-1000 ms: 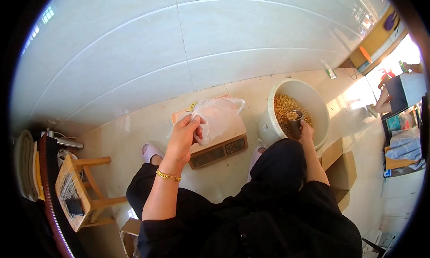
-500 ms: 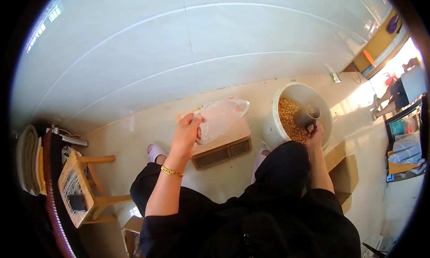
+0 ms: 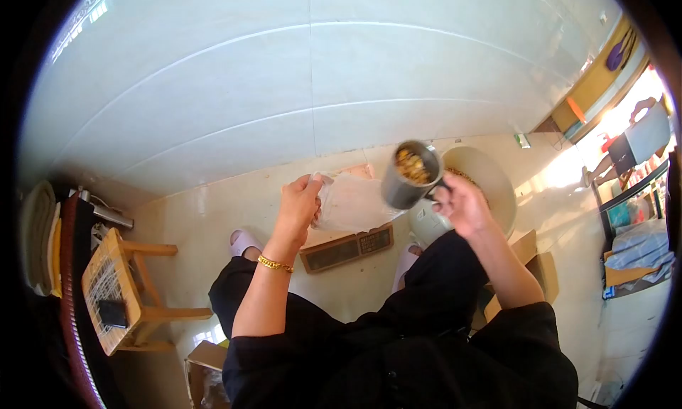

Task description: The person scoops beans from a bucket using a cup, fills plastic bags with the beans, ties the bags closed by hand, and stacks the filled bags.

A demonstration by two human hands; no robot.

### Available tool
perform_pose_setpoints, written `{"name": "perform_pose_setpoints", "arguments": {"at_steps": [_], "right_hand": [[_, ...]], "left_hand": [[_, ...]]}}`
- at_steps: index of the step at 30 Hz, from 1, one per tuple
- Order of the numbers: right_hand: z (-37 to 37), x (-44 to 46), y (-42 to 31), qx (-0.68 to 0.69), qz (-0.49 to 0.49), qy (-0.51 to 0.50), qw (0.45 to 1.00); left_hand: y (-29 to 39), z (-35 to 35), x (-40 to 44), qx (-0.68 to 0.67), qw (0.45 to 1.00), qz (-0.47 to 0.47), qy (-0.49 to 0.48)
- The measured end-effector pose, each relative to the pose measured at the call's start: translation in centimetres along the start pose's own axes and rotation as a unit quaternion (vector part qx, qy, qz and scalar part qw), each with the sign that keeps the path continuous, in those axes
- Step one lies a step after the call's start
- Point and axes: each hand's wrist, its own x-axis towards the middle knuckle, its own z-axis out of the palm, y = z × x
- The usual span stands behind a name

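Note:
My left hand (image 3: 300, 204) is closed on the edge of a thin translucent plastic bag (image 3: 352, 202), which stretches out to the right above a low scale (image 3: 348, 251). In my right hand (image 3: 462, 204) is the handle of a dark grey mug (image 3: 405, 189), tilted a little and holding yellow-brown kernels or nut-like pieces (image 3: 412, 166). The mug hangs beside the bag's right end and partly covers it. Behind my right hand stands a large whitish bucket (image 3: 501, 189); only a strip of the brown pieces inside it shows.
On the left is a wooden stool (image 3: 106, 295) with a dark flat item (image 3: 112, 313) on its woven seat. A cardboard box (image 3: 543, 270) sits right of my knee, another box (image 3: 202, 363) at lower left. A person (image 3: 632, 146) is at the far right. A tiled wall rises ahead.
My right hand has lifted the mug out of the bucket and carried it left to the bag, filled with pieces. My left hand keeps hold of the bag, which now hangs lower.

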Motion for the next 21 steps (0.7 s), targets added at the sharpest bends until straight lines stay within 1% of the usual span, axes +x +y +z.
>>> {"name": "perform_pose_setpoints", "arguments": {"at_steps": [2, 3, 5, 7, 8, 9, 11, 12, 13, 14, 15, 16, 17, 19, 21], "right_hand": [[3.0, 0.2, 1.7, -0.03, 0.045, -0.027, 0.998], [3.0, 1.1, 3.0, -0.057, 0.075, -0.077, 0.993], [4.6, 2.5, 5.2, -0.131, 0.128, -0.071, 0.98], [6.5, 3.6, 6.8, -0.222, 0.173, -0.071, 0.957], [7.5, 4.0, 7.5, -0.24, 0.176, -0.066, 0.952], [7.5, 4.9, 8.4, -0.243, 0.177, -0.069, 0.951], [7.5, 7.2, 9.9, -0.377, 0.187, -0.079, 0.904], [8.0, 7.8, 9.6, -0.446, 0.179, -0.052, 0.875], [8.0, 8.8, 9.6, -0.451, 0.18, -0.058, 0.872], [7.4, 10.2, 10.0, -0.576, 0.124, -0.064, 0.806], [6.7, 11.5, 10.5, -0.686, 0.062, -0.068, 0.722], [6.3, 12.5, 11.3, -0.733, 0.021, -0.043, 0.678], [5.6, 13.3, 12.0, -0.733, 0.017, -0.048, 0.678], [5.1, 14.2, 12.6, -0.788, -0.056, -0.019, 0.613], [4.9, 14.9, 13.4, -0.793, -0.058, -0.014, 0.606]], "left_hand": [[0.4, -0.2, -0.5, 0.001, 1.0, -0.001, 0.005], [0.7, -0.3, -0.8, -0.002, 1.0, 0.003, -0.003], [1.2, -0.6, -1.7, -0.007, 1.0, 0.009, -0.006], [1.5, -0.9, -2.6, 0.02, 0.999, 0.0, -0.034], [0.6, -1.2, -2.4, -0.006, 0.998, -0.005, -0.065], [-0.2, -1.2, -2.4, -0.01, 0.998, -0.004, -0.061], [-1.8, -1.2, -1.9, 0.004, 0.996, 0.009, -0.084], [-2.8, -1.6, -1.2, 0.012, 0.997, -0.007, -0.075], [-3.5, -1.9, -0.9, 0.008, 0.998, -0.007, -0.069], [-4.0, -2.0, -0.7, -0.036, 0.998, -0.025, -0.035], [-4.5, -2.1, -0.4, -0.078, 0.996, -0.041, -0.001], [-5.2, -2.1, 0.1, -0.079, 0.996, -0.039, 0.005], [-5.9, -2.1, 0.6, -0.068, 0.996, -0.052, 0.014], [-6.9, -2.1, 1.4, -0.057, 0.996, -0.063, 0.031], [-8.1, -2.1, 2.2, -0.043, 0.998, -0.035, 0.023]]}}
